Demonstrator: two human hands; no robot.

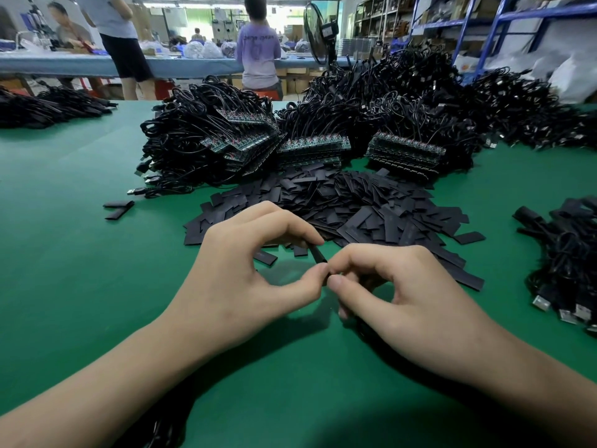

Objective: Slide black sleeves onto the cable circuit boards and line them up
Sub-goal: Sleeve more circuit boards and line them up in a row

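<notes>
My left hand (245, 270) pinches a black sleeve (318, 253) between thumb and fingers, just above the green table (80, 253). My right hand (397, 286) meets it at the sleeve's near end, fingers curled round something dark that stays mostly hidden in the palm. A heap of loose flat black sleeves (371, 208) lies right behind both hands. Farther back, stacks of cable circuit boards (310, 150) sit with their boards facing me, their black cables piled behind them.
Two stray sleeves (118, 209) lie to the left. A bundle of cables with USB plugs (562, 263) sits at the right edge. More cable piles (51, 105) fill the far table. People stand at a blue bench behind, and a fan (318, 33) stands there.
</notes>
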